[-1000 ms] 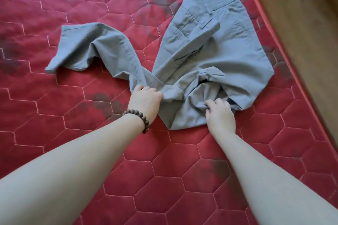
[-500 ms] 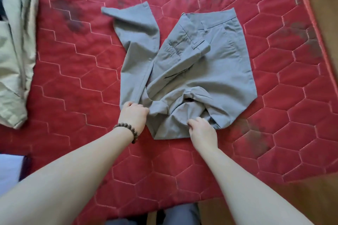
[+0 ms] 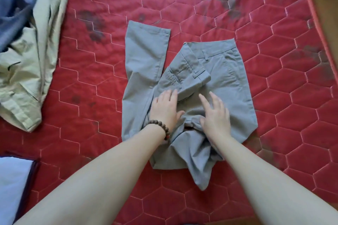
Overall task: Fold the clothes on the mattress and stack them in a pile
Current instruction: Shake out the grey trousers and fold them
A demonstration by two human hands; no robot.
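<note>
**Two flat hands on one pair of grey trousers**

Head view: one pair of grey trousers lies partly folded on the red quilted mattress, directly under and ahead of both hands. The left hand rests palm down on the cloth with its fingers straight and close together, grasping nothing; one bead bracelet circles its wrist. The right hand lies just beside it, also palm down, fingers straight and slightly spread, pressing the fabric and gripping nothing. Between the two hands the cloth bunches into a small pucker. One trouser leg runs away from the left hand, its hem at the far end. The waistband lies beyond the right hand, with one flap of it turned over toward the fingers. A loose corner of the trousers trails back between the two forearms.

Well to the left of the left hand lie two more garments: one pale green, and one blue beyond it, touching. Near the left forearm sits one white folded item with a dark edge. A wooden floor shows past the mattress on the right-hand side.
</note>
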